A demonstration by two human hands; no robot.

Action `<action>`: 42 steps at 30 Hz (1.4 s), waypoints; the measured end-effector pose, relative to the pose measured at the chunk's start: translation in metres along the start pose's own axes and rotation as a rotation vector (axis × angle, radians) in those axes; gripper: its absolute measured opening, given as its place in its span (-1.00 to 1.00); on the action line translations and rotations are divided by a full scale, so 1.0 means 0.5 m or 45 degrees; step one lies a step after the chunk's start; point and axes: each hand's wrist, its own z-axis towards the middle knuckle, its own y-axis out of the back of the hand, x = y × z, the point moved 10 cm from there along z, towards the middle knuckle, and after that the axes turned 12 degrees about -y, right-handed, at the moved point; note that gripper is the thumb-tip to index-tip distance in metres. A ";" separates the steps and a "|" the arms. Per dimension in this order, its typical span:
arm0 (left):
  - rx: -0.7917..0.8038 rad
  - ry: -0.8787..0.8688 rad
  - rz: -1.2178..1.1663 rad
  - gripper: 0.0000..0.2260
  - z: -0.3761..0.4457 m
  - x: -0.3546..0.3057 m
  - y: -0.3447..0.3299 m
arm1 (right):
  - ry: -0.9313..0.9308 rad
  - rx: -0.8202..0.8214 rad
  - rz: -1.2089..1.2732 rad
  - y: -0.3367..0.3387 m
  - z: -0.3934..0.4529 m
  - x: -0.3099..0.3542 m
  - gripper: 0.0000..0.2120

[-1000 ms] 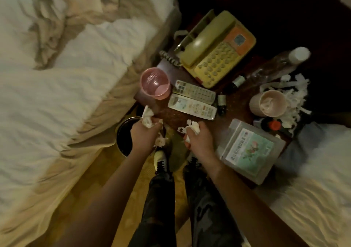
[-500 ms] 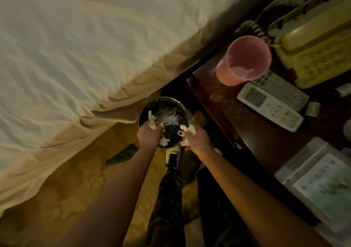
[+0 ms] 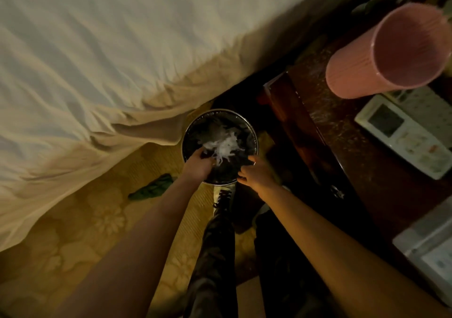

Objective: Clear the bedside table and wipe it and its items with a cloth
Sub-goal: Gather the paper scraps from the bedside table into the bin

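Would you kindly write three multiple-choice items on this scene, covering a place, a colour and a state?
1. Where does the round metal-rimmed waste bin stand?
A. on the dark wooden bedside table
B. on the floor between bed and table
C. on the bed

2. What colour is the ribbed plastic cup?
A. pink
B. blue
C. white

3. What lies inside the bin?
A. nothing
B. a remote control
C. white paper scraps

Answers: 1 B, the bin sits on the patterned floor beside the bedside table. 2 A, its wall and inside are pink. 3 C, pale shreds lie on its dark liner, just beyond the left hand and right hand.
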 end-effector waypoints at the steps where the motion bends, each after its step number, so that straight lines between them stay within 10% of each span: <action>1: 0.018 0.020 -0.013 -0.57 -0.013 -0.002 -0.001 | -0.012 0.003 -0.015 0.006 -0.017 0.001 -0.60; 13: 0.214 -0.283 0.342 -0.77 -0.227 -0.162 -0.070 | 0.257 -0.148 -0.423 0.189 -0.284 0.066 -0.82; 22: 0.423 -0.781 0.836 -0.81 -0.394 -0.328 -0.320 | 0.352 -0.246 -0.066 0.448 -0.446 -0.002 -0.87; 33: 0.855 -0.905 1.101 -0.81 -0.501 -0.324 -0.659 | 0.388 -0.614 0.603 0.816 -0.475 -0.194 -0.81; 42: 0.992 -1.055 1.303 -0.58 -0.535 -0.342 -0.860 | 0.219 -0.970 0.538 1.023 -0.372 -0.248 -0.84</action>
